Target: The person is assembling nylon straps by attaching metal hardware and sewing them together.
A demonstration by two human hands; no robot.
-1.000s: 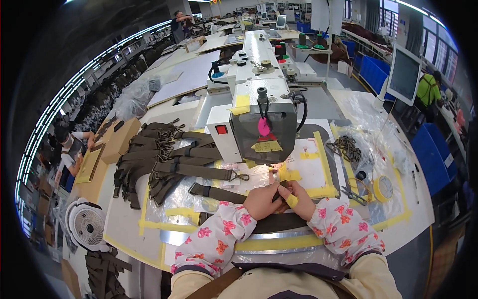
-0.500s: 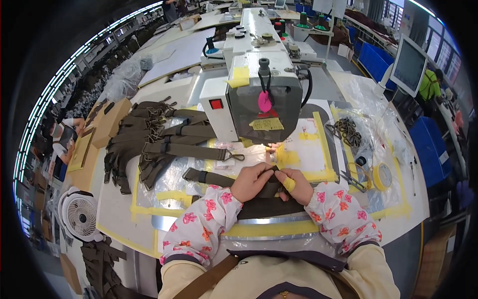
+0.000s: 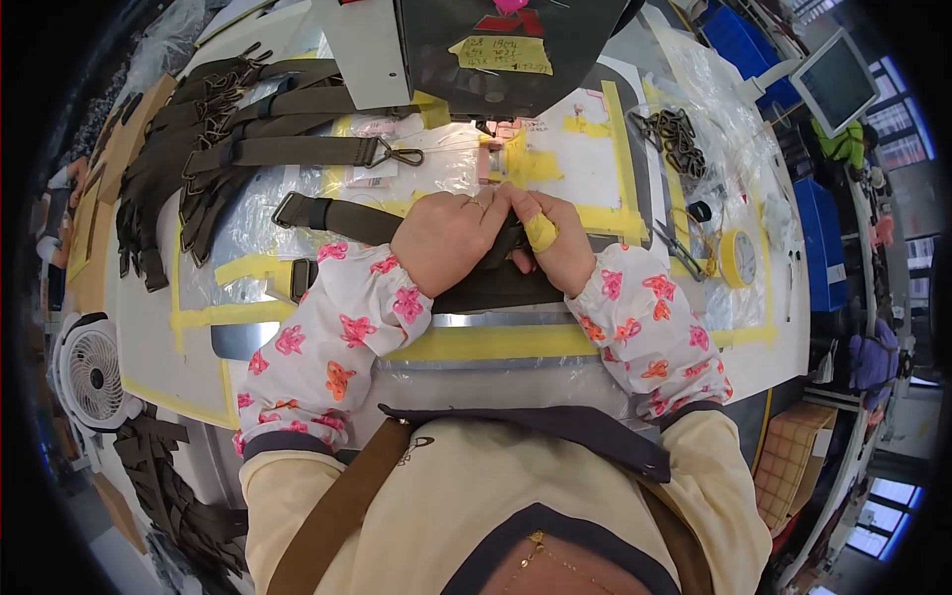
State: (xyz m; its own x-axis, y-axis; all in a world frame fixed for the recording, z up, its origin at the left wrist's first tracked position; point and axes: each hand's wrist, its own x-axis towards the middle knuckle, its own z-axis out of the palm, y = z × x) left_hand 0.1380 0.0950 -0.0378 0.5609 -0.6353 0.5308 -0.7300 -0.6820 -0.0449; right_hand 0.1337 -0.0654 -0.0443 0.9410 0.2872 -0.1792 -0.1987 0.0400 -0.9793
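My left hand (image 3: 443, 241) and my right hand (image 3: 561, 246) meet in front of the sewing machine (image 3: 365, 55), both closed on a dark olive webbing strap (image 3: 501, 290). Their fingertips press together and hide the pinched part. Yellow tape wraps a digit of my right hand. A strap length with a metal loop and dark slider (image 3: 352, 220) runs out to the left of my left hand; whether it is the same strap is hidden. Beyond my hands, another strap (image 3: 297, 152) ends in a metal snap hook (image 3: 397, 156) near the needle area.
A pile of straps with hooks (image 3: 198, 124) lies at left. On the right are a heap of metal hooks (image 3: 674, 141), pliers-like snips (image 3: 678, 248) and a yellow tape roll (image 3: 737, 259). A white fan (image 3: 94, 372) stands at the left edge, a monitor (image 3: 835, 81) at far right.
The view has tilted down, so the machine sits higher in the picture. Both hands stay together on the strap, with my left hand now covering more of it. Another strap end shows by my left sleeve.
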